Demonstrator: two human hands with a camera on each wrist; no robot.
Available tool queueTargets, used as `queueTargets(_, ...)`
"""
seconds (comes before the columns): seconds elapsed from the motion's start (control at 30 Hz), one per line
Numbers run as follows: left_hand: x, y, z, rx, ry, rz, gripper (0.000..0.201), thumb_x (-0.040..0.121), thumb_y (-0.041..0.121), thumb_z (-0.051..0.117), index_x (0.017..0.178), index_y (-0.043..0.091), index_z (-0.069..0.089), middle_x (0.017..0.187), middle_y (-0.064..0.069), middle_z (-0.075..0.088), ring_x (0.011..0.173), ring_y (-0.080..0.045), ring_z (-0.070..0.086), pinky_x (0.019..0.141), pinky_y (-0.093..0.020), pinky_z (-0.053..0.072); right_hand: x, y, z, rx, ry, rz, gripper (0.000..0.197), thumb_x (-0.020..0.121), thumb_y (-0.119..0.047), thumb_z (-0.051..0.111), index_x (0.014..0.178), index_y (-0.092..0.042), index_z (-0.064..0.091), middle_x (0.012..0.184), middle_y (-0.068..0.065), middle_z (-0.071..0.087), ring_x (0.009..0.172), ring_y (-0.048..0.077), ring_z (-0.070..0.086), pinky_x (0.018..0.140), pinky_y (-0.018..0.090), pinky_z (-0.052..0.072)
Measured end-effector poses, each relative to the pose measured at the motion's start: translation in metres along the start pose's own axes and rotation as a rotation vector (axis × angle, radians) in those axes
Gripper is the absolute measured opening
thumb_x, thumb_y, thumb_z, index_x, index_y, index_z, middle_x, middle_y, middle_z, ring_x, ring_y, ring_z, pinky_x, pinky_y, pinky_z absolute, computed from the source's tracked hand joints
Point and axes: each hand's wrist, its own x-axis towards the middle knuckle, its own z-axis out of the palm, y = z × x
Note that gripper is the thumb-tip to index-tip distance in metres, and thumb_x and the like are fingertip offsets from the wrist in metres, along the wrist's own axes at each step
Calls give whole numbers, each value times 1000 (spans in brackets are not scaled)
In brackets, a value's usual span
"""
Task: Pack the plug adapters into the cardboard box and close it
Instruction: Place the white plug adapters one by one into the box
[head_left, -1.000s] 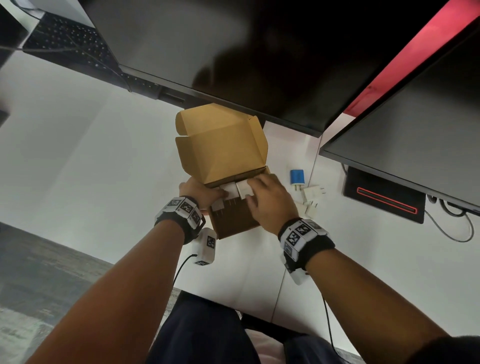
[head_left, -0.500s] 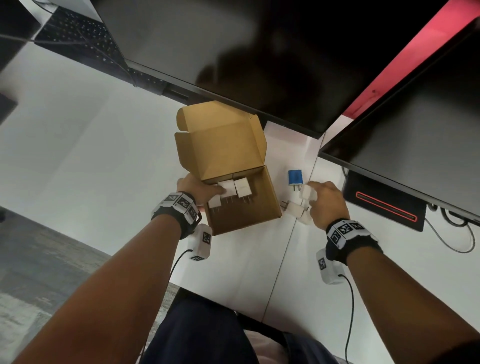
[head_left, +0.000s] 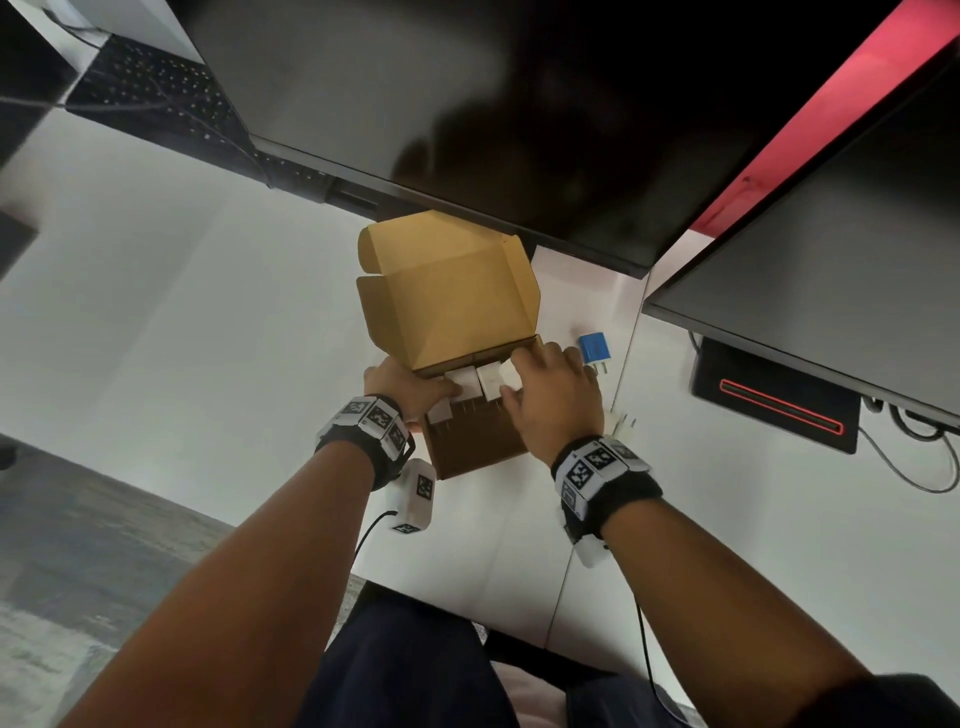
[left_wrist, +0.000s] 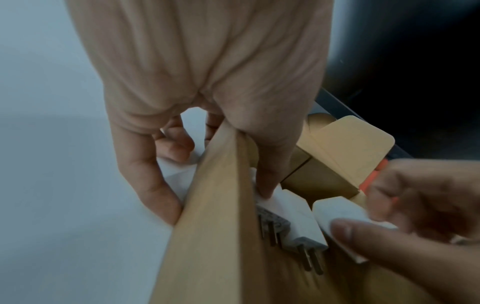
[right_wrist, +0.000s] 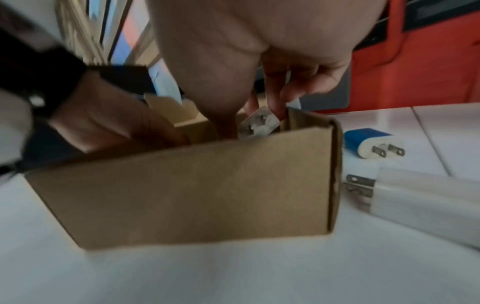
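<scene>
The cardboard box (head_left: 470, 447) stands on the white table with its lid (head_left: 452, 296) raised. My left hand (head_left: 410, 387) grips the box's left wall (left_wrist: 221, 205), fingers outside, thumb inside pressing a white plug adapter (left_wrist: 293, 211). Several white adapters (head_left: 465, 383) lie in a row along the far end of the box. My right hand (head_left: 524, 374) pinches another white adapter (head_left: 510, 378) and holds it low inside the box at the right end of that row (right_wrist: 257, 123). A blue adapter (head_left: 594, 347) and a white adapter (head_left: 621, 423) lie on the table right of the box.
Two large dark monitors (head_left: 467, 104) overhang the far side of the table just behind the lid. A black device with a red light strip (head_left: 774, 410) and cables sit at the right. A keyboard (head_left: 156, 88) lies far left.
My right hand took a white adapter from the table right of the box and carried it back into the box. The left hand kept its hold on the box wall.
</scene>
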Motion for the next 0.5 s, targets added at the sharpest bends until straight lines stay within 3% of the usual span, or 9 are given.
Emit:
queueTargets(0.07,5,-4,1,-2,-14,-2,71,42,65,79,104,35,61,115,-5,69,119,-33,64,86,-49,66,6,-1,5,-89,-50,-6,32,93,-39,65,118,-19,59,118,10,64,113,36,55,89,48,49)
queueTargets(0.13,9,-6,2,-4,-24,2,71,36,68,74,99,38,60,113,-4,70,119,-32,65,90,-51,65,9,-2,7,-153,-86,-18,32,95,-40,62,119,-19,60,121,9,64,116,37,52,90,49,48)
queueTargets(0.3,12,-6,3,10,-34,47,76,51,64,80,117,30,64,110,-2,70,119,-33,64,93,-53,63,4,0,11,-242,-129,-4,36,100,-48,51,109,-18,67,127,6,60,120,37,44,93,49,41)
queueTargets(0.4,10,-6,1,23,-38,54,74,53,63,79,117,29,64,110,-3,70,119,-33,64,91,-53,63,1,3,11,-254,-139,-8,41,100,-51,45,106,-19,70,119,1,64,117,34,41,93,48,38)
queueTargets(0.5,10,-6,1,34,-40,56,69,55,62,80,115,30,63,111,-4,69,120,-33,63,91,-53,63,1,4,10,-244,-124,-22,47,94,-59,50,102,-19,73,111,-1,67,114,32,42,91,48,35)
